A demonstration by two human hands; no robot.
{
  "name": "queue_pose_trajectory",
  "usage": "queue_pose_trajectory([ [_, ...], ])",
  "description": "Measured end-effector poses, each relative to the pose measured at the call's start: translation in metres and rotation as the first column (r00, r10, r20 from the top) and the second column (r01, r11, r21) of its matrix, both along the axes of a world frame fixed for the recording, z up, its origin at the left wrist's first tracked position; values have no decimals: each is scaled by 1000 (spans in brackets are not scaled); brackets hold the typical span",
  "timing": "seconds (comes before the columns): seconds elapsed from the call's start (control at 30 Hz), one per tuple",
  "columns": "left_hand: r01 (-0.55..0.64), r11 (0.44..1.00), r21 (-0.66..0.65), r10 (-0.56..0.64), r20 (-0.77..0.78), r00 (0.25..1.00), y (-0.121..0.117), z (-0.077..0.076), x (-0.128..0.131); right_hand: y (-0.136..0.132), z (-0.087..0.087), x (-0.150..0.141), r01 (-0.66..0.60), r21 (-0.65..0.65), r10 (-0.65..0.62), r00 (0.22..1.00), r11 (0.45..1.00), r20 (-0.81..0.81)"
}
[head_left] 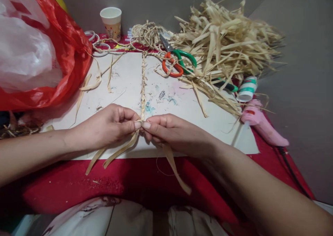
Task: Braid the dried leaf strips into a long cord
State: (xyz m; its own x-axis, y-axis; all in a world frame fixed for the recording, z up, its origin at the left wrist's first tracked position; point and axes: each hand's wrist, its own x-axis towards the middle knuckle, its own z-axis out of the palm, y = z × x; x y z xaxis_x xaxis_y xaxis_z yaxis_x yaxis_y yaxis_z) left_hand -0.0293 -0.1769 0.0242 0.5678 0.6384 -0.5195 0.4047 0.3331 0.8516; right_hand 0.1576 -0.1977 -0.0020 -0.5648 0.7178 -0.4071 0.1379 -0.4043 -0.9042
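A thin braid of dried husk strips [143, 90] runs down the middle of a stained white board [119, 83]. At its near end, my left hand [109, 126] pinches the braid between thumb and fingers. My right hand [171, 130] is closed on the same end, and the two thumb tips meet. Loose husk strips [122, 149] hang below my left hand, and another husk strip [174, 168] trails under my right hand. The far end of the braid reaches a tangle of twisted husk cord [148, 33] at the back.
Scissors [179, 60] with orange and green handles lie beside a large heap of dried husk [221, 38]. A pink glue gun [264, 121] is at the right, near a white-and-green roll [247, 89]. A paper cup [111, 22] stands behind; a red plastic bag [75, 59] fills the left.
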Motion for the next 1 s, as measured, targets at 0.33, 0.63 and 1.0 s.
queue_pose_trajectory([
  [0.33,173,973,155,-160,-89,983,1,-2,0,-2,-9,-5,59,-27,-59,998,998,8],
  [0.63,412,729,547,-174,-434,884,-1,2,-2,-14,-11,-15,204,56,-208,975,977,74],
  [1.0,433,689,581,-106,-510,853,1,11,-1,-16,-9,-25,313,-147,-319,947,938,-22],
])
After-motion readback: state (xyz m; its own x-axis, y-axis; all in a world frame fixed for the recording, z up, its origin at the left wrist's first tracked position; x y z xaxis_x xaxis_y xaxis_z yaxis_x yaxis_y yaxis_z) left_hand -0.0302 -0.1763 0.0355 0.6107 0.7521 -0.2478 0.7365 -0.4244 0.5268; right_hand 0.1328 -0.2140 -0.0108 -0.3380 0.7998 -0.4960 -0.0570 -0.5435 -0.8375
